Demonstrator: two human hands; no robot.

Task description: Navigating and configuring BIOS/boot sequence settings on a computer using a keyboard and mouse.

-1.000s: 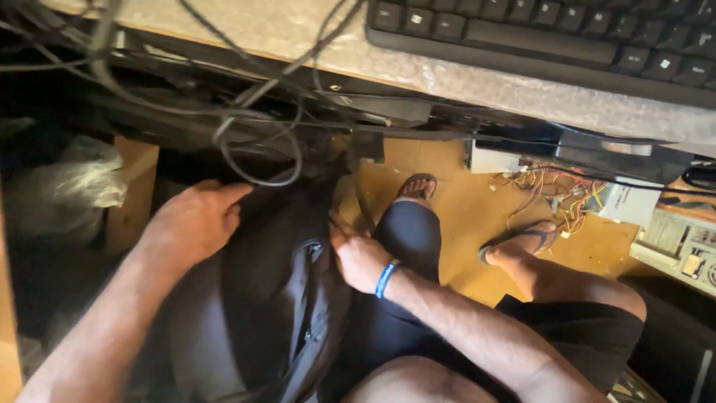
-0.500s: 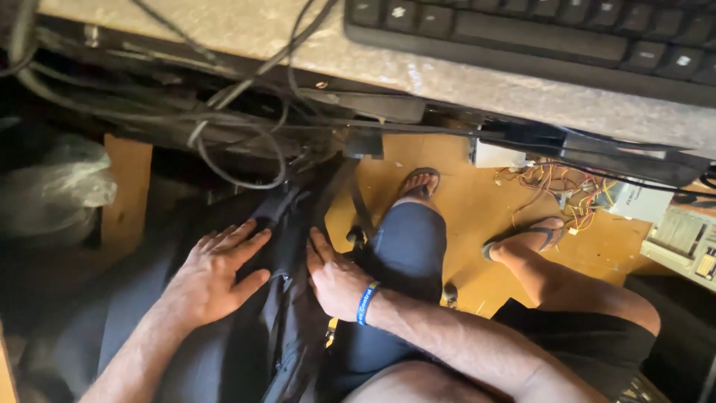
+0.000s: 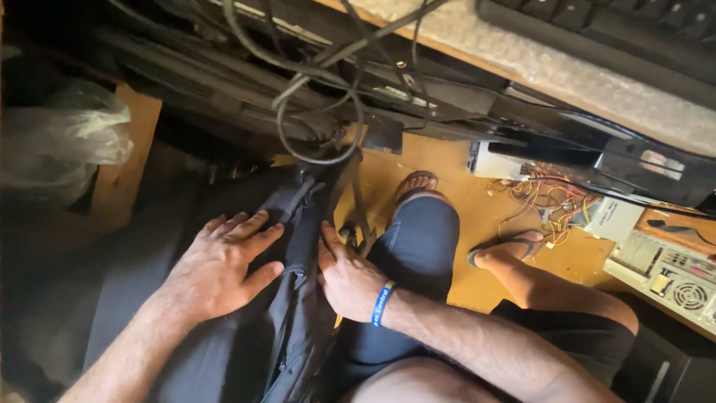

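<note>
A second ago the left hand (image 3: 220,270) gripped the top edge of the dark backpack (image 3: 283,313) — now it lies flat, fingers spread, on the backpack's front. The right hand (image 3: 349,277) has slid from the backpack's zipper onto its right side.

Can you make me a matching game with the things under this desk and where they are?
Things:
1. left hand
2. blue wristband
3. clear plastic bag
4. coloured wires

Places:
A. on the orange floor by the sandalled foot
B. flat on the black backpack
C. far left, in shadow
D. around the right wrist

Pairs: 1-B, 2-D, 3-C, 4-A
</note>
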